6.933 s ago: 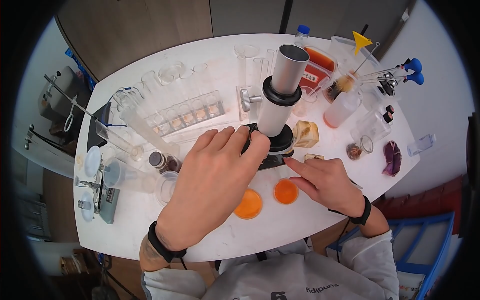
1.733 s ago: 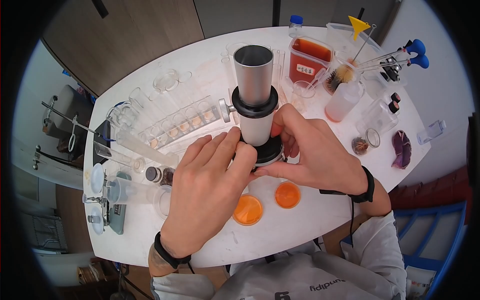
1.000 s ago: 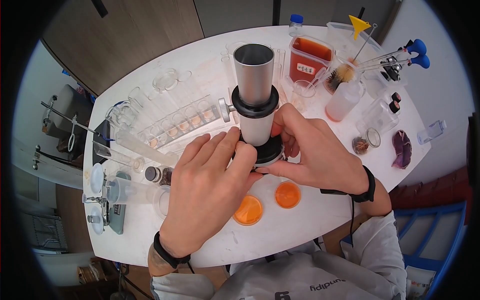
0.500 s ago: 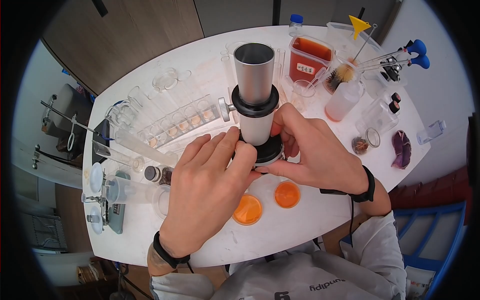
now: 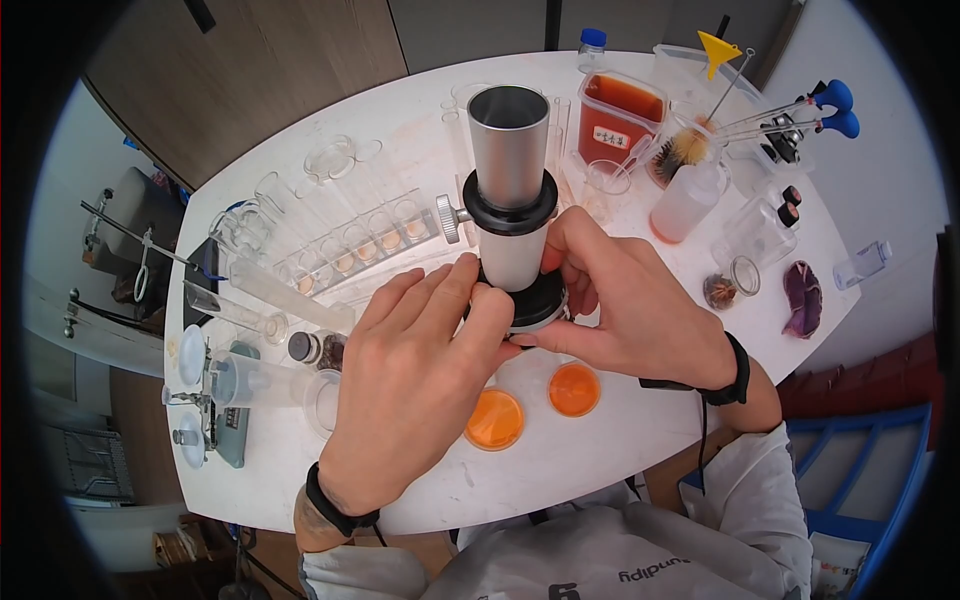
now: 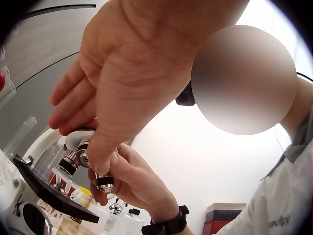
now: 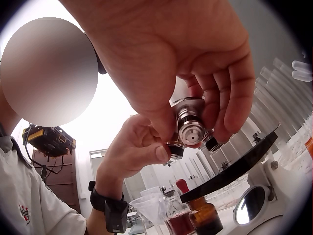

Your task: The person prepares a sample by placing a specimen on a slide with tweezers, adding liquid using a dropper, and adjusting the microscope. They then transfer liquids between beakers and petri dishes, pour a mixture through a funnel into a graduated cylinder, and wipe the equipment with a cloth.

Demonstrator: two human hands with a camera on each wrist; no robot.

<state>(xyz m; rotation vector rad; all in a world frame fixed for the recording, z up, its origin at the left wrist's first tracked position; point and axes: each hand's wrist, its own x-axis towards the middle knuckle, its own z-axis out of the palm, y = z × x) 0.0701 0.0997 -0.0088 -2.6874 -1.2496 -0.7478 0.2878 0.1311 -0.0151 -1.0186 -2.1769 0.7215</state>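
Observation:
A microscope's silver and white tube [image 5: 510,160] stands upright between both hands in the head view. The left hand [image 5: 415,370] holds the left side of the black head at the tube's foot, fingers bent over it. From the right, the right hand [image 5: 640,310] grips the same part, its thumb low at the front. Below the head, metal objectives [image 6: 69,165] [image 7: 191,129] point down above the black stage [image 7: 232,169]. In the left wrist view the left thumb lies beside an objective, near the right hand's fingers. Two orange round dishes [image 5: 495,419] [image 5: 573,389] lie in front.
On the white table [image 5: 600,460], a rack of tubes [image 5: 365,245] and a balance [image 5: 233,425] are left. A red-brown liquid box [image 5: 615,125], a squeeze bottle [image 5: 687,203], glass jars [image 5: 730,283] and a purple piece [image 5: 803,300] stand or lie right.
Since the earliest frame, the right hand has moved up and left from the front right to the foot of the tube. Over the last second both hands have stayed in place.

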